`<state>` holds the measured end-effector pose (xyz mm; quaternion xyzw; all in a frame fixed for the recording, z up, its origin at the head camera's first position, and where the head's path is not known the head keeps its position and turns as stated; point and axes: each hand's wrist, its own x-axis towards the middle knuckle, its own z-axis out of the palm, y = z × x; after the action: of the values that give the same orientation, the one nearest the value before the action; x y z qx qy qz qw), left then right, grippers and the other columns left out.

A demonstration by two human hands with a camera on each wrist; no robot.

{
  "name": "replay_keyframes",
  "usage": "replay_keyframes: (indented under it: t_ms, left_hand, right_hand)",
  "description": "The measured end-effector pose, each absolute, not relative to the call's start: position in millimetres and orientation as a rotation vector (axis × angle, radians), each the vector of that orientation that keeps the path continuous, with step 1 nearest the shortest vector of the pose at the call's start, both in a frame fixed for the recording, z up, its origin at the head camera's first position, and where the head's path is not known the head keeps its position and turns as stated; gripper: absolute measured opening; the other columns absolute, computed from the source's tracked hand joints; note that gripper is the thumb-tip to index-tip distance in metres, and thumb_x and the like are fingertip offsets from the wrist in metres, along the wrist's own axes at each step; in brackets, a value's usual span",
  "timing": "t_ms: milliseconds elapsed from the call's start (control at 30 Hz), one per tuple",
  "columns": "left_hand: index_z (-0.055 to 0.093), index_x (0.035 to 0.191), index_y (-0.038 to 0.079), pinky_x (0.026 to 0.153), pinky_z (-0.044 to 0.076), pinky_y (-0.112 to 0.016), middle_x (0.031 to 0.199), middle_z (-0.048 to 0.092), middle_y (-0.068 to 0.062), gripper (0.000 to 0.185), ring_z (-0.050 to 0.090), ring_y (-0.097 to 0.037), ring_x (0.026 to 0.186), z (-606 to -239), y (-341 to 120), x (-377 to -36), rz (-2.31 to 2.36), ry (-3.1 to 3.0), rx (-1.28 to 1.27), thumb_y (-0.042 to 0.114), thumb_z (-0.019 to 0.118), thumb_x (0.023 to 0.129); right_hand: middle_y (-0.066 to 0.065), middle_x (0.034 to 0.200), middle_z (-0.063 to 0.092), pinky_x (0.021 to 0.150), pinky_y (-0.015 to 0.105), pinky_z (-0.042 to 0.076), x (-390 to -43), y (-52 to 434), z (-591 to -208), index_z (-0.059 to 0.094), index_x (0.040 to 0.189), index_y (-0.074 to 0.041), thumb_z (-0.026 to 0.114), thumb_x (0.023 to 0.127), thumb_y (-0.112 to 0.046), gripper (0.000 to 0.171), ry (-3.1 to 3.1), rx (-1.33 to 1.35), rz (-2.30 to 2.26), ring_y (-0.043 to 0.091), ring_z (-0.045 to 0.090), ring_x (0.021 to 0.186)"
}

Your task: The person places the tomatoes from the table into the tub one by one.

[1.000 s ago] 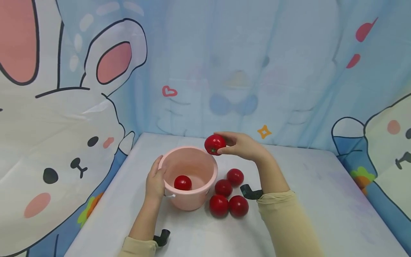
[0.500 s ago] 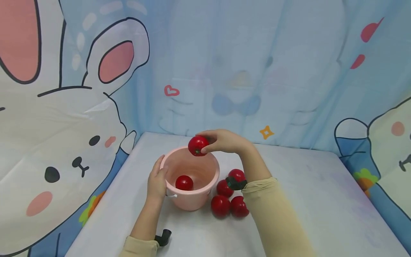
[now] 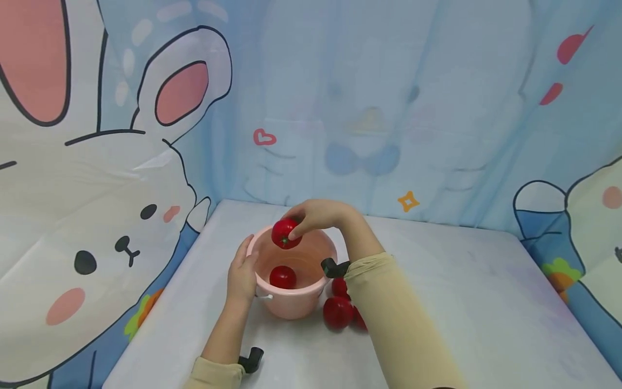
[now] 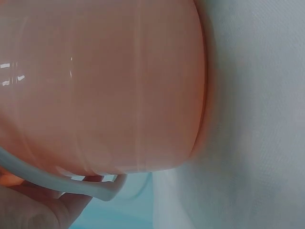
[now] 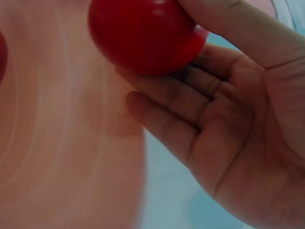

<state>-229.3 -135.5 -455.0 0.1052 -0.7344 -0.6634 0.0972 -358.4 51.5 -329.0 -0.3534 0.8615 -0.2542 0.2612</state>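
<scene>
Tomato (image 3: 284, 233), red, pinched in the right hand's (image 3: 318, 215) fingertips above the open pink bucket (image 3: 291, 302). Left hand (image 3: 242, 274) curled against the bucket's near wall; one tomato inside, more on the table (image 3: 461, 302) beside it.

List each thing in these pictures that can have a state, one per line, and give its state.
Pink bucket: upright on the table, one tomato inside.
Held tomato: pinched in the right hand, over the bucket's mouth.
Tomato in the bucket: resting on the bottom.
Loose tomatoes: lying on the table beside the bucket, partly hidden by the sleeve.
Left hand: grip on the bucket's side.
Right hand: raised, fingers curled round the held tomato.
</scene>
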Motion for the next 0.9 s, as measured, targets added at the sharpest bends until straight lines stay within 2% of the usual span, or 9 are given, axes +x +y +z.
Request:
replay_keyframes:
  t_ms: [300,567,900]
  left_hand:
    - [0.035,0.151,0.039,0.107,0.042,-0.057,0.158,0.036,0.009,0.05,0.032,-0.026,0.148,-457.7,-135.7,-230.9,-1.938,-2.192,0.289,0.039,0.043,0.101]
    - [0.035,0.151,0.039,0.112,0.037,-0.057,0.158,0.036,0.009,0.05,0.029,-0.024,0.15,-457.7,-136.9,-231.5,-1.952,-2.183,0.277,0.038,0.042,0.102]
    - [0.036,0.151,0.038,0.112,0.037,-0.056,0.159,0.035,0.008,0.049,0.029,-0.025,0.15,-457.0,-137.8,-231.4,-1.952,-2.173,0.273,0.036,0.041,0.102]
  right_hand:
    - [-0.005,0.112,0.068,0.099,0.043,0.053,-361.4,28.8,-350.2,0.066,0.126,-0.025,0.077,0.083,-0.037,0.046,2.283,-0.892,-0.56,0.017,0.06,0.11]
    - [-0.003,0.111,0.066,0.1,0.049,0.051,-359.5,15.7,-363.0,0.064,0.119,-0.022,0.081,0.079,-0.035,0.045,2.248,-0.721,-0.525,0.022,0.055,0.115]
    - [0.002,0.12,0.062,0.104,0.049,0.049,-362.1,10.5,-377.2,0.062,0.121,-0.018,0.08,0.082,-0.022,0.043,2.075,-0.66,-0.663,0.023,0.053,0.12]
